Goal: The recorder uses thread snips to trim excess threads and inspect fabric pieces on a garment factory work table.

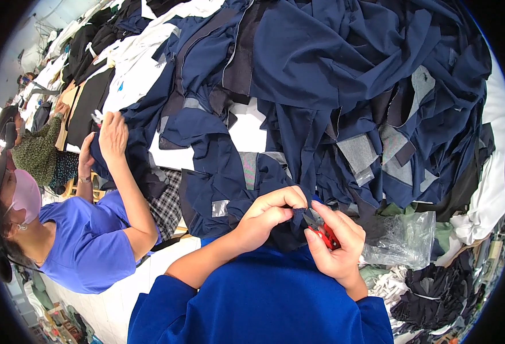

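My left hand (264, 218) is closed in a pinch on the edge of a navy blue garment (291, 234), just in front of my body. Close beside it, my right hand (344, 243) grips small thread snips (326, 236) with red handles. The snips' metal blades point at the cloth by my left fingertips; whether they touch it I cannot tell. More navy fabric with grey lining patches (356, 150) spreads over the table beyond both hands. A small silvery tag or patch (220, 208) shows on the cloth left of my left hand.
To my left, a co-worker in a purple shirt (86, 246) handles dark cloth. Another person in a patterned green top (34, 152) is farther off. A clear plastic bag (404, 241) lies right of my right hand, above a bundle of dark cloth strips (436, 298). White fabric (143, 63) is piled beyond.
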The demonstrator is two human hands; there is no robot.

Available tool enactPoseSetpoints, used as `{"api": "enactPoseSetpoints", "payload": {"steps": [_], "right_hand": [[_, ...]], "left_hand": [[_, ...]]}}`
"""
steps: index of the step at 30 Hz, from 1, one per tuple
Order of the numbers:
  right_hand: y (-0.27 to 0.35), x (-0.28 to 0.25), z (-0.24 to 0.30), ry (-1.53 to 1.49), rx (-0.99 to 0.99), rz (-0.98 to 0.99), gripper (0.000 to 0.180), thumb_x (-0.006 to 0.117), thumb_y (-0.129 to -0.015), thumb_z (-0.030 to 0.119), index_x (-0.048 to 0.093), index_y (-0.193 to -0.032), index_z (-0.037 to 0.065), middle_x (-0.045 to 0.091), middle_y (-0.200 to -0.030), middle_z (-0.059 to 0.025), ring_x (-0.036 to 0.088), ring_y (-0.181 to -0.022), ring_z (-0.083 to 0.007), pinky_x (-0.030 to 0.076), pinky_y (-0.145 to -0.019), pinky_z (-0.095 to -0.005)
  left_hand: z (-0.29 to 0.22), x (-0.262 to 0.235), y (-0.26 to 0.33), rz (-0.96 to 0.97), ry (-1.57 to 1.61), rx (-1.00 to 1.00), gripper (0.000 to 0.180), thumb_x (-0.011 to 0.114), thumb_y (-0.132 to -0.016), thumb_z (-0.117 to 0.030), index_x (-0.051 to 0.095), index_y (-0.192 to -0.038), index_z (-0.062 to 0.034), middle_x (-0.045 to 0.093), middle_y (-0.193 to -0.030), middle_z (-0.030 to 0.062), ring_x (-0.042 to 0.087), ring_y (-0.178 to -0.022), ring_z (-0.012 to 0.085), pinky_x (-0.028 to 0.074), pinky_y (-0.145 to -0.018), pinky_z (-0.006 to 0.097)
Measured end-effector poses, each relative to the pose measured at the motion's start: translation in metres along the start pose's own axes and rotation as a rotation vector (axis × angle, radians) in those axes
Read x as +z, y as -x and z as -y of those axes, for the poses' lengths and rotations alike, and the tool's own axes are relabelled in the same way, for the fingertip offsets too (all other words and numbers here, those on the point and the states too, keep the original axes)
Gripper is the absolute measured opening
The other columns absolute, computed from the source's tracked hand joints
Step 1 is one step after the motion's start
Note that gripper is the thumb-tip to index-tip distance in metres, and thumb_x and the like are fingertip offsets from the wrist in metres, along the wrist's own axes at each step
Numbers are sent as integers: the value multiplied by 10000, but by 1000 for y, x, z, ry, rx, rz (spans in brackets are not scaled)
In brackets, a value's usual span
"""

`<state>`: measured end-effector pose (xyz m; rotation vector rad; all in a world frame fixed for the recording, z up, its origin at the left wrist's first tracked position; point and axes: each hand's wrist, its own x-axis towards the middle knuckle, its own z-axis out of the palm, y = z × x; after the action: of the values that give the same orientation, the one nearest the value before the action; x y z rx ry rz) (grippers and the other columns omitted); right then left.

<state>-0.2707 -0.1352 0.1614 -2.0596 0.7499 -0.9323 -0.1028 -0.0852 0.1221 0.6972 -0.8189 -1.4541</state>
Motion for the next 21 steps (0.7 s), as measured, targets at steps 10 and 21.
{"api": "enactPoseSetpoints", "payload": {"steps": [10, 21], "right_hand": [[2, 3, 1, -38, 52, -4, 444, 709, -704, 10, 623, -1139, -13, 548, -630, -60, 510, -501, -116, 397, -466, -237], [9, 3, -8, -297, 318, -230, 399, 610, -846, 88, 555, -1217, -48, 544, -756, -2, 444, -652, -48, 373, -601, -178]], "left_hand": [[2, 0, 0, 18, -60, 45, 132, 416, -820, -51, 532, -864, -6, 499, -905, 51, 467, -862, 135, 357, -819, 254], [7, 5, 0, -35, -22, 83, 141, 472, -828, -162, 503, -818, -25, 517, -864, 121, 463, -827, 193, 346, -802, 311]]}}
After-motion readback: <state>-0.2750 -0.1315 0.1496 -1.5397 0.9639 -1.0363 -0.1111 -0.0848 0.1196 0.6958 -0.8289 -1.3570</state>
